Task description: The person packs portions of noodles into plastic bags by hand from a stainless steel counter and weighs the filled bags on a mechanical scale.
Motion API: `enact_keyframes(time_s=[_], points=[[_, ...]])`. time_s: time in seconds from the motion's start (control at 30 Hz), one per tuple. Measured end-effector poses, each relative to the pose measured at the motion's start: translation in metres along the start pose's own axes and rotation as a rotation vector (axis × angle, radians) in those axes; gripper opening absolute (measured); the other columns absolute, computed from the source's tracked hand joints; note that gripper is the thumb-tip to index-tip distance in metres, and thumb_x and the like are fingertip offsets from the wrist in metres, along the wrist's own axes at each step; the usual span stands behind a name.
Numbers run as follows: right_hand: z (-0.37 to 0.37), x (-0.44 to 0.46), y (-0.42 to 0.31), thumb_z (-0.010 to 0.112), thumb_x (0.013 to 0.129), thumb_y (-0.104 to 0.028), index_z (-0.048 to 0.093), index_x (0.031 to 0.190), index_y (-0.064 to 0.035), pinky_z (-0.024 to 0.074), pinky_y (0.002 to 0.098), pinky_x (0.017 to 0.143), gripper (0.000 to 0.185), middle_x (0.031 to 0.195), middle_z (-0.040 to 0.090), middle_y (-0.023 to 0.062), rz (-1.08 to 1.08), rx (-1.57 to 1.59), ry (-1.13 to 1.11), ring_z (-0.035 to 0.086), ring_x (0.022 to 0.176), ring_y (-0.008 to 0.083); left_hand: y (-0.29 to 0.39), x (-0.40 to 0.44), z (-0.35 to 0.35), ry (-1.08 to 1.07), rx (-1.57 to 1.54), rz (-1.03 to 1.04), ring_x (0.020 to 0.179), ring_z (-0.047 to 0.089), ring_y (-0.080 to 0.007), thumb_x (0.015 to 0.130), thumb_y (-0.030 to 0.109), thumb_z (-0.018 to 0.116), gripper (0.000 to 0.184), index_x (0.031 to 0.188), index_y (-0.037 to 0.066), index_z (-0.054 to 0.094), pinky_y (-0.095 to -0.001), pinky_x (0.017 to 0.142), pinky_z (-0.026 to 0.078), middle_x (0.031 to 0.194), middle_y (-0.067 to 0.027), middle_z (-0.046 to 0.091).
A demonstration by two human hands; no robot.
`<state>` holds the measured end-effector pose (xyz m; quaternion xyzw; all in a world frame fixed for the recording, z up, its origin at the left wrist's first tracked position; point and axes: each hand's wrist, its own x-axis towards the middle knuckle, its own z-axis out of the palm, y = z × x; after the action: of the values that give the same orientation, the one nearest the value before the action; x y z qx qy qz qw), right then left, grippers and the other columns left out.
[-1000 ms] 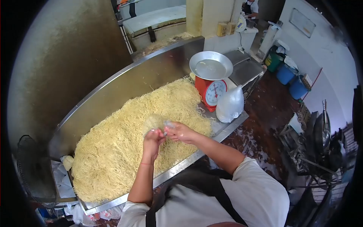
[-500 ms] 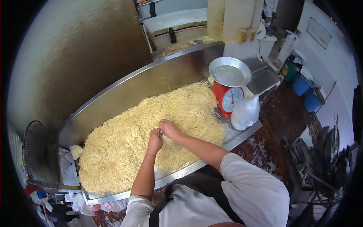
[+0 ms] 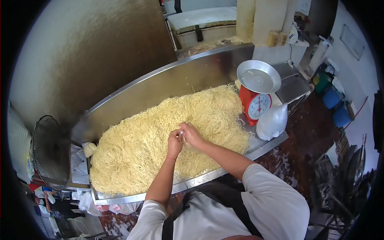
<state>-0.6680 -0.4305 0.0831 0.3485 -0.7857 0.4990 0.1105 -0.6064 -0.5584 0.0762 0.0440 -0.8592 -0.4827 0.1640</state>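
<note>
My left hand (image 3: 175, 143) and my right hand (image 3: 192, 136) meet over a broad heap of pale yellow noodles (image 3: 132, 154). Both are closed, fingers pinched together on a bit of thin, clear plastic bag (image 3: 181, 133). Most of that bag is hidden by my fingers, and its see-through film blends with the noodles under it. The heap fills much of a long metal tray table (image 3: 236, 167). Right of the heap stands a red dial scale (image 3: 249, 105) with a round metal pan (image 3: 258, 77) on top.
A full, whitish plastic bag (image 3: 273, 122) stands beside the scale near the table's right edge. A high metal back wall (image 3: 160, 82) borders the far side. At left is a round fan (image 3: 50, 152). Blue bins (image 3: 342, 116) stand right, and a person (image 3: 60, 205) is at lower left.
The view has shifted, so the table and scale sit farther right in it. My hands stay together over the noodles, still pinching the plastic, with the fingers slightly rearranged.
</note>
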Motion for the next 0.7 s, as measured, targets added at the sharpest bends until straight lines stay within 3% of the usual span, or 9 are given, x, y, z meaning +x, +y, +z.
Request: enact_keyframes(time_s=[0.1,0.3,0.4,0.47,0.6,0.7], points=[[0.001,0.008,0.005,0.063,0.080,0.001,0.051,0.109,0.0000,0.0496,0.0429,0.072,0.031,0.087,0.064,0.0163,0.302,0.117,-0.095,0.062,0.082,0.0365,0.016,-0.002,0.006,0.075,-0.031,-0.081,0.082,0.062,-0.0260,0.084,-0.004,0.062,0.019,0.101,0.000,0.055,-0.0358,0.075,0.050,0.089,-0.0144,0.061],[-0.014,0.005,0.004,0.068,0.082,-0.008,0.052,0.107,-0.0014,0.0510,0.0400,0.073,0.030,0.091,0.063,0.0205,0.290,0.118,-0.222,0.064,0.085,0.0355,0.011,0.004,0.015,0.141,0.031,-0.092,0.078,0.061,-0.0214,0.084,-0.005,0.062,0.023,0.103,0.002,0.051,-0.0330,0.073,0.050,0.087,-0.0109,0.062],[-0.016,0.008,0.026,0.062,0.085,-0.002,0.050,0.109,-0.0024,0.0505,0.0365,0.078,0.027,0.089,0.063,0.0147,0.459,0.425,-0.482,0.064,0.089,0.0316,-0.003,0.011,0.016,0.051,-0.119,-0.131,0.082,0.062,-0.0173,0.085,-0.005,0.061,0.024,0.106,0.002,0.052,-0.0304,0.075,0.051,0.090,-0.0087,0.063],[-0.015,0.005,0.031,0.064,0.084,-0.003,0.051,0.108,-0.0039,0.0493,0.0356,0.081,0.027,0.094,0.062,0.0151,0.328,0.289,-0.459,0.062,0.094,0.0317,-0.003,0.015,0.015,-0.053,-0.255,-0.190,0.087,0.062,-0.0129,0.086,-0.005,0.060,0.023,0.107,0.001,0.054,-0.0274,0.077,0.051,0.094,-0.0063,0.064],[-0.037,-0.013,0.018,0.066,0.083,-0.004,0.056,0.099,-0.0047,0.0468,0.0367,0.085,0.018,0.098,0.057,0.0153,0.087,0.093,-0.233,0.057,0.097,0.0337,0.004,0.025,0.024,-0.125,-0.148,-0.213,0.086,0.065,-0.0162,0.087,0.001,0.063,0.018,0.105,0.000,0.065,-0.0290,0.077,0.052,0.091,-0.0095,0.069],[-0.032,-0.024,0.034,0.063,0.083,0.000,0.058,0.086,-0.0026,0.0450,0.0412,0.077,0.006,0.091,0.052,0.0152,0.061,0.100,-0.004,0.054,0.088,0.0339,0.006,0.025,0.029,-0.088,0.020,-0.161,0.086,0.068,-0.0208,0.086,0.012,0.067,0.017,0.100,0.003,0.072,-0.0319,0.079,0.053,0.092,-0.0135,0.072]])
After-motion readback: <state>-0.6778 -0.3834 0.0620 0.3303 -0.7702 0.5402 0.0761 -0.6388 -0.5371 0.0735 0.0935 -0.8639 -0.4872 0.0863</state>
